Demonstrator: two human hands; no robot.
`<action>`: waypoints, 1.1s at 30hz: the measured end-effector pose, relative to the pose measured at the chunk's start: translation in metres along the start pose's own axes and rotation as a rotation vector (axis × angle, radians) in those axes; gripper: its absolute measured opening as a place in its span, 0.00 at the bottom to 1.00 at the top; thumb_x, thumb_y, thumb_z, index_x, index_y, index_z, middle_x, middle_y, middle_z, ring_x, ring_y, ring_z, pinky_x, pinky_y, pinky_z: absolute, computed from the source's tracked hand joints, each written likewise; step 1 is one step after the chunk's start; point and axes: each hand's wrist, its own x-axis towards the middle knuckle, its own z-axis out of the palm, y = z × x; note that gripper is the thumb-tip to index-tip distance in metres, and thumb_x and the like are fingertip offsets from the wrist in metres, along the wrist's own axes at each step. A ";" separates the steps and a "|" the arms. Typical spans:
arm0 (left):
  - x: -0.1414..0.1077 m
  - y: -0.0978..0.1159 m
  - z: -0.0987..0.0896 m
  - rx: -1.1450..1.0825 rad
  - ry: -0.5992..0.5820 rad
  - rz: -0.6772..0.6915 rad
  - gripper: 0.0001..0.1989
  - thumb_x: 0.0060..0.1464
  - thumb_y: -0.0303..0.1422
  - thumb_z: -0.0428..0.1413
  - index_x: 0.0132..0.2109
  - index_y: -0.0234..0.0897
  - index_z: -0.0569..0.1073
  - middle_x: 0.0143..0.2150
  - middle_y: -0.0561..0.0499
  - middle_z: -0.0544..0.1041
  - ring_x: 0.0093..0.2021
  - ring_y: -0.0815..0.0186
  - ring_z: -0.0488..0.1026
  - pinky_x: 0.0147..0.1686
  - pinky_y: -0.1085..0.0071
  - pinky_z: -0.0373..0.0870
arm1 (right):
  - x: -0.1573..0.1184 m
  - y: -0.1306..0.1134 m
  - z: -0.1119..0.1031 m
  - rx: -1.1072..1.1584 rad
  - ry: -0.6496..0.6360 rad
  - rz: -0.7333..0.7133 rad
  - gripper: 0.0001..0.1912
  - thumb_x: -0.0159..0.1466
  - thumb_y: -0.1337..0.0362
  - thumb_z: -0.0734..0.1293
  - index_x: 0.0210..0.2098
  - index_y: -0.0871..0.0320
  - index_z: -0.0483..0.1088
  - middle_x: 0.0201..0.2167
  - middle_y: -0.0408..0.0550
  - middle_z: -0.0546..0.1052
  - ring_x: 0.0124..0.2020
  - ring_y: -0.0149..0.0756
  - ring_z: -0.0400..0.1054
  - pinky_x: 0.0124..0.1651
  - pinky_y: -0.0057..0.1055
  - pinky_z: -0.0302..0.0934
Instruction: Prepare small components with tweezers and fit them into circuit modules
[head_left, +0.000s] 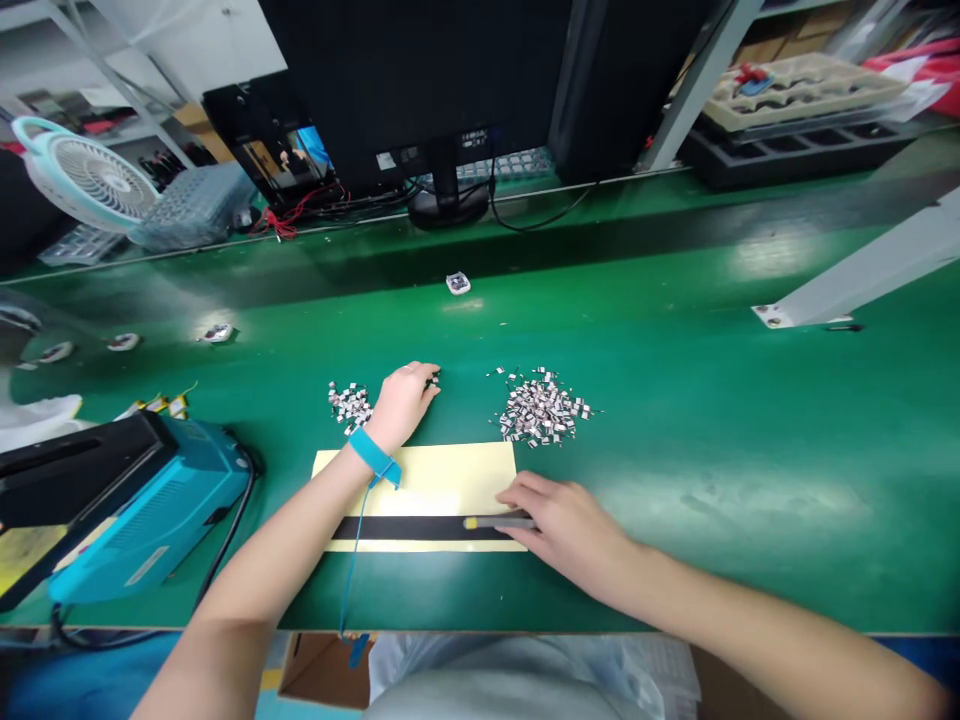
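My left hand [405,400], with a blue strap at the wrist, is closed round some small dark-and-white parts just above a pale yellow sheet [442,475]. Beside it on the left lies a small pile of parts [350,403]; a larger pile [541,408] lies to the right, above the sheet's corner. My right hand [551,515] holds a grey tool with a yellow tip [487,522] over the black strip [412,528] along the sheet's lower part.
A teal machine [161,510] with a black cable stands at the left. Small white pieces, one of them [458,283] near the middle, dot the green table [697,400]. A monitor stand [448,205] is behind, a grey metal post [870,262] at the right.
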 end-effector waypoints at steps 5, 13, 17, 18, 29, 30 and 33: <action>-0.002 -0.001 0.001 -0.047 0.027 -0.040 0.15 0.47 0.20 0.51 0.45 0.33 0.68 0.35 0.47 0.75 0.34 0.64 0.73 0.39 0.66 0.69 | 0.000 -0.006 0.006 -0.194 -0.106 -0.051 0.08 0.57 0.68 0.64 0.38 0.58 0.68 0.38 0.47 0.70 0.30 0.37 0.68 0.30 0.30 0.60; -0.036 0.020 -0.012 -0.924 0.019 -0.211 0.12 0.44 0.28 0.57 0.39 0.32 0.71 0.35 0.47 0.75 0.32 0.69 0.74 0.35 0.74 0.72 | 0.000 -0.017 0.008 -0.317 -0.153 -0.060 0.09 0.61 0.73 0.58 0.34 0.62 0.68 0.34 0.50 0.70 0.28 0.37 0.68 0.26 0.30 0.58; -0.057 0.043 0.000 -1.162 0.029 -0.285 0.09 0.43 0.31 0.59 0.35 0.33 0.72 0.34 0.48 0.77 0.32 0.68 0.74 0.34 0.74 0.73 | 0.005 -0.013 0.006 -0.161 -0.165 0.009 0.06 0.58 0.73 0.61 0.34 0.61 0.69 0.34 0.47 0.71 0.30 0.35 0.68 0.29 0.28 0.57; -0.061 0.046 0.004 -1.196 0.035 -0.289 0.08 0.43 0.31 0.59 0.34 0.33 0.72 0.33 0.49 0.77 0.32 0.68 0.74 0.35 0.74 0.72 | 0.006 -0.010 0.005 -0.084 -0.155 0.024 0.05 0.57 0.71 0.63 0.34 0.60 0.69 0.33 0.47 0.72 0.30 0.35 0.68 0.30 0.27 0.56; -0.067 0.046 0.019 -1.130 0.025 -0.084 0.06 0.47 0.29 0.57 0.36 0.36 0.75 0.36 0.49 0.73 0.35 0.69 0.73 0.37 0.76 0.72 | 0.033 0.016 -0.002 0.972 0.062 0.201 0.12 0.54 0.58 0.64 0.26 0.63 0.67 0.19 0.40 0.63 0.21 0.26 0.54 0.25 0.23 0.47; -0.068 0.047 0.020 -1.090 0.033 -0.055 0.07 0.48 0.29 0.56 0.36 0.36 0.75 0.36 0.49 0.73 0.36 0.69 0.73 0.38 0.75 0.72 | 0.036 0.015 -0.002 1.049 0.105 0.204 0.13 0.53 0.57 0.65 0.26 0.63 0.67 0.20 0.41 0.64 0.23 0.26 0.56 0.27 0.23 0.49; -0.072 0.049 0.020 -0.953 0.087 0.032 0.08 0.49 0.30 0.55 0.39 0.36 0.74 0.36 0.49 0.75 0.35 0.69 0.73 0.37 0.74 0.73 | 0.040 0.012 0.001 1.183 0.150 0.196 0.15 0.50 0.56 0.68 0.27 0.63 0.68 0.23 0.42 0.66 0.27 0.28 0.57 0.31 0.25 0.51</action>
